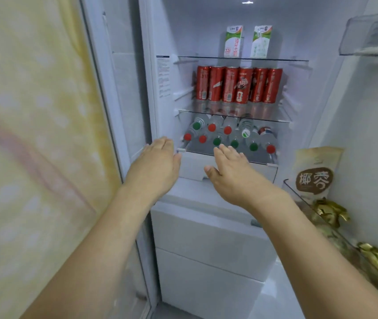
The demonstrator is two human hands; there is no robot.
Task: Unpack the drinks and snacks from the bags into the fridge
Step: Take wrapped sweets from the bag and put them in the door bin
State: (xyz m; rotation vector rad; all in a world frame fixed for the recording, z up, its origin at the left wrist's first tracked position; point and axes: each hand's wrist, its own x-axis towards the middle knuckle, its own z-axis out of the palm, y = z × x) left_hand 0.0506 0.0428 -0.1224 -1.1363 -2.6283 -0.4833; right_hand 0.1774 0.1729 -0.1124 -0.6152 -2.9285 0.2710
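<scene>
The water bottles (229, 137) lie on their sides in two stacked rows on the lowest glass shelf (259, 158) of the fridge (151, 93), their red and green caps facing out toward the door opening. Above them a row of red cans (238, 85) stands upright on the middle shelf, packed side by side, and two milk cartons (246, 41) stand apart from each other on the top shelf. Both hands are empty, fingers straight and relaxed: the left hand (158, 162) hovers at the left front corner of the bottle shelf, and the right hand (229, 166) reaches in front of the bottles' front row, its fingertips just beside a green cap; whether it touches the cap cannot be told. Below the hands is a white drawer (195, 168) front, and lower still more closed drawers. To the right, the door bin (298, 196) holds a tan snack pouch (314, 173) standing upright and gold-wrapped snacks (330, 210) lower down. No bag is in view. Judging by how much is stowed, the unpacking looks nearly done and the hands seem to be settling the stack. The risk lies in those round bottles: they rest loose on one another, so a nudge to a front one could set the upper row rolling forward off the shelf edge. A careless elbow near the door bin could also tip the pouch out.
</scene>
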